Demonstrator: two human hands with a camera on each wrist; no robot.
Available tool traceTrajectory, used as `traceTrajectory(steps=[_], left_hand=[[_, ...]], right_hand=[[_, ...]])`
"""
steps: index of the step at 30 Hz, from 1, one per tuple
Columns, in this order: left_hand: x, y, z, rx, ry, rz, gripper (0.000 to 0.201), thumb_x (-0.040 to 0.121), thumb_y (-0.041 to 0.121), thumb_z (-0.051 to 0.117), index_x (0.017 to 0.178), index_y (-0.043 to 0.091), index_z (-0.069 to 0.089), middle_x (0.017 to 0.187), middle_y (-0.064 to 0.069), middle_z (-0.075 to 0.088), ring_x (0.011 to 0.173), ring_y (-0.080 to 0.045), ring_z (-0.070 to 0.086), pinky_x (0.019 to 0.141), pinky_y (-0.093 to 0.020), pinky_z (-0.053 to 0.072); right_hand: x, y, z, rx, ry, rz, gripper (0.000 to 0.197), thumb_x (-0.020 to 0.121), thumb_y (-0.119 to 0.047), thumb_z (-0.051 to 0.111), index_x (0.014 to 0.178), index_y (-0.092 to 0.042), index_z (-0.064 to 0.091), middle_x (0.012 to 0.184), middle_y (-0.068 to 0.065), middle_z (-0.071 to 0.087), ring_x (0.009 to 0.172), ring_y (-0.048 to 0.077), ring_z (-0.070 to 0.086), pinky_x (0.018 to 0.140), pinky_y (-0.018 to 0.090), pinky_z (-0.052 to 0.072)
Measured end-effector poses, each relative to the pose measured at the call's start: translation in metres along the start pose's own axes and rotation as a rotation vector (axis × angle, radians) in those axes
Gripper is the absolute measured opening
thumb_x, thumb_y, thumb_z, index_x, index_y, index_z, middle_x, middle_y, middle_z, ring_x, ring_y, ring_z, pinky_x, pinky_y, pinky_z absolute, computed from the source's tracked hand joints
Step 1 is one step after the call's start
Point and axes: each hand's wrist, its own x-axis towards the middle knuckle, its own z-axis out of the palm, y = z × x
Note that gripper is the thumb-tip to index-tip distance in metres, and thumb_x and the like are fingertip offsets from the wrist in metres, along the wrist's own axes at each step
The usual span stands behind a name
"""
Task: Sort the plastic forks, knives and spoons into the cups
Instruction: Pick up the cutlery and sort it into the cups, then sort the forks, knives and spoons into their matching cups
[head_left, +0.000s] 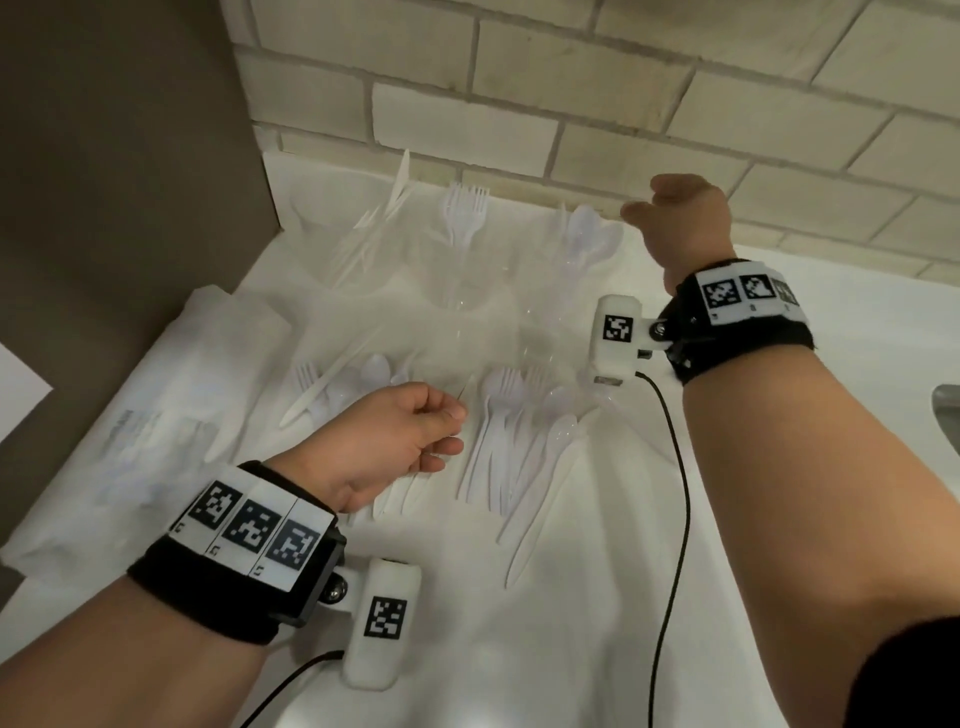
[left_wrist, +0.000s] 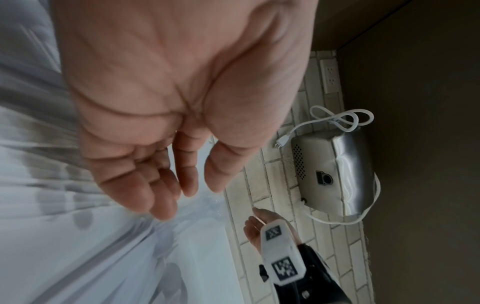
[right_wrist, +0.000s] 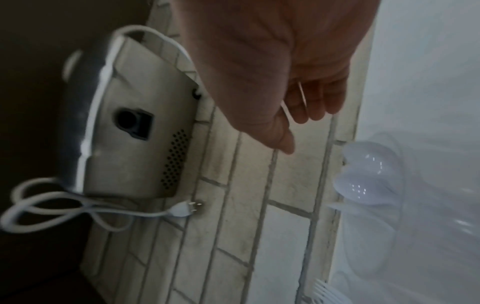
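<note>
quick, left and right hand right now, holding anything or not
Left hand: open, fingers relaxed, holding nothing.
Right hand: cannot be told; a thin white sliver shows among its curled fingers, grip unclear.

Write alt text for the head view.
Two bare hands work above white plastic cutlery on a white counter: the left hand hovers, loosely curled, over the loose pile, and the right hand reaches above the spoons in the far right clear cup. Other cups hold forks and knives.
</note>
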Motion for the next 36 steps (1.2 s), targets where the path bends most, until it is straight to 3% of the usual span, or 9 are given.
traceTrajectory(steps=[3,5,11,15,21,26,30,33,36], left_hand=[[-0.002,0.001,0.003,0.15,0.02,0.071,0.011,0.091,0.014,0.062,0.101,0.017,0.063,0.095,-0.002,0.063,0.084,-0.011,0.064,0.069,-0.022,0.051],[-0.003,0.001,0.007,0.273,0.018,0.127,0.016,0.09,0.015,0.062,0.104,0.022,0.063,0.1,0.002,0.062,0.088,-0.011,0.061,0.074,-0.022,0.052],[0.006,-0.002,0.025,0.742,-0.097,0.179,0.033,0.095,0.023,0.054,0.124,0.037,0.055,0.135,0.0,0.041,0.105,-0.015,0.059,0.084,-0.021,0.046],[0.01,-0.005,0.033,0.905,-0.129,0.126,0.041,0.096,0.028,0.051,0.136,0.036,0.046,0.145,-0.001,0.03,0.122,-0.019,0.048,0.103,-0.026,0.037],[0.01,-0.005,0.03,0.868,-0.14,0.108,0.042,0.098,0.024,0.047,0.14,0.028,0.044,0.145,-0.005,0.038,0.123,-0.019,0.05,0.095,-0.021,0.037],[0.01,-0.004,0.03,0.784,-0.131,0.105,0.041,0.1,0.017,0.042,0.14,0.026,0.045,0.145,-0.003,0.046,0.126,-0.017,0.049,0.093,-0.02,0.037],[0.011,-0.001,0.033,0.677,-0.104,0.07,0.04,0.102,0.033,0.037,0.138,0.021,0.049,0.137,-0.002,0.053,0.121,-0.018,0.052,0.101,-0.025,0.038],[0.012,0.0,0.034,0.565,-0.093,0.032,0.056,0.098,0.054,0.029,0.136,0.019,0.052,0.134,-0.004,0.056,0.12,-0.023,0.053,0.106,-0.042,0.041],[0.01,0.003,0.035,0.421,-0.107,-0.012,0.066,0.095,0.06,0.023,0.133,0.015,0.054,0.134,-0.001,0.057,0.114,-0.024,0.059,0.103,-0.041,0.044]], right_hand=[[-0.024,0.018,-0.021,-0.2,-0.038,0.017,0.027,0.079,-0.008,0.067,0.106,-0.009,0.069,0.094,0.005,0.065,0.078,0.016,0.057,0.073,0.028,0.047],[-0.044,0.034,-0.027,-0.441,-0.268,0.064,0.022,0.08,-0.008,0.069,0.102,-0.006,0.071,0.086,0.006,0.061,0.076,0.019,0.054,0.075,0.031,0.046],[-0.098,0.067,-0.029,-0.775,-0.586,0.106,0.047,0.076,-0.017,0.077,0.12,-0.016,0.062,0.115,0.005,0.059,0.111,0.024,0.057,0.092,0.029,0.043],[-0.114,0.073,-0.037,-0.839,-0.589,0.156,0.039,0.08,-0.006,0.069,0.117,-0.012,0.063,0.102,0.006,0.058,0.089,0.022,0.055,0.085,0.029,0.047],[-0.137,0.079,-0.045,-0.779,-0.652,0.361,0.013,0.072,-0.003,0.073,0.082,0.0,0.065,0.082,0.017,0.074,0.08,0.032,0.073,0.078,0.045,0.06],[-0.156,0.068,-0.026,-0.454,-0.636,0.46,0.004,0.09,-0.005,0.056,0.086,-0.007,0.057,0.082,0.012,0.063,0.069,0.025,0.067,0.063,0.034,0.061],[-0.169,0.05,-0.008,-0.369,-0.637,0.494,0.031,0.094,-0.031,0.056,0.081,-0.003,0.058,0.079,0.013,0.064,0.074,0.03,0.071,0.074,0.045,0.061],[-0.176,0.034,0.004,-0.452,-0.735,0.405,0.051,0.077,-0.054,0.071,0.084,-0.005,0.06,0.086,0.012,0.069,0.081,0.028,0.072,0.077,0.044,0.061],[-0.18,0.019,0.018,-0.658,-0.88,0.248,0.055,0.077,-0.061,0.067,0.081,-0.006,0.06,0.085,0.011,0.068,0.08,0.024,0.07,0.079,0.037,0.059]])
